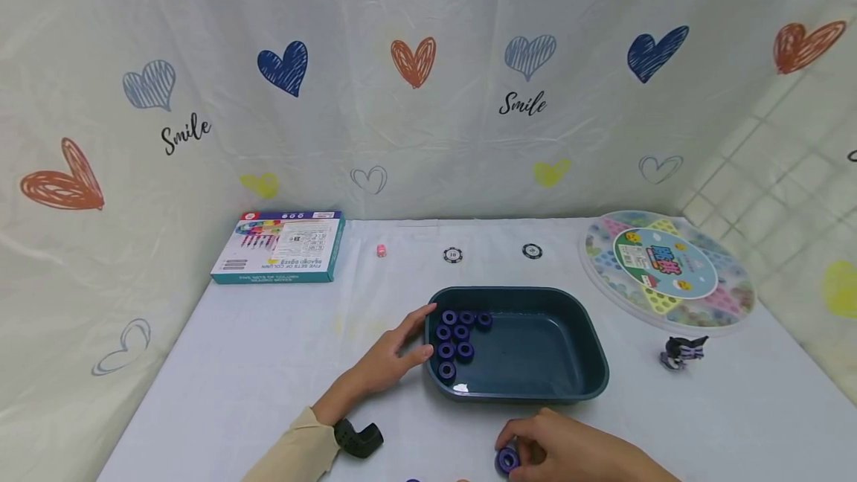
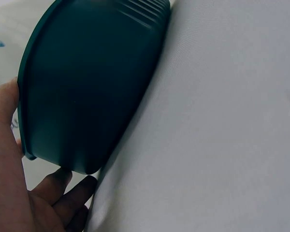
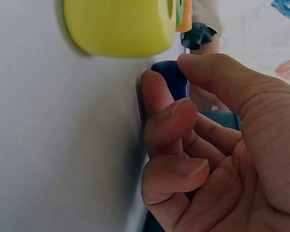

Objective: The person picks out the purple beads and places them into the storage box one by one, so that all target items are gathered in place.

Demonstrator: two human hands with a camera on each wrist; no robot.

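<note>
A dark teal tray (image 1: pixel 535 348) stands on the table, with several purple ring-shaped beads (image 1: pixel 460 332) gathered along its left side. My left hand (image 1: pixel 384 359) rests against the tray's left end, thumb at the near part of the rim and a finger near the back corner. Seen from the left wrist, the fingers (image 2: pixel 58 186) touch the tray's outer wall (image 2: pixel 87 87) low down. In front of the tray, my right hand (image 1: pixel 559 445) pinches another purple bead (image 1: pixel 507 460) between thumb and index finger, close over the cloth. The right wrist view shows this bead (image 3: pixel 171 77) dark blue.
A large yellow bead (image 3: pixel 118 26) lies near the right hand, with green and orange ones behind it. Further back are a flat box (image 1: pixel 281 248), a pink piece (image 1: pixel 381 251), two chips (image 1: pixel 452 255), a round game board (image 1: pixel 663 266) and a small black-and-purple figure (image 1: pixel 683 352).
</note>
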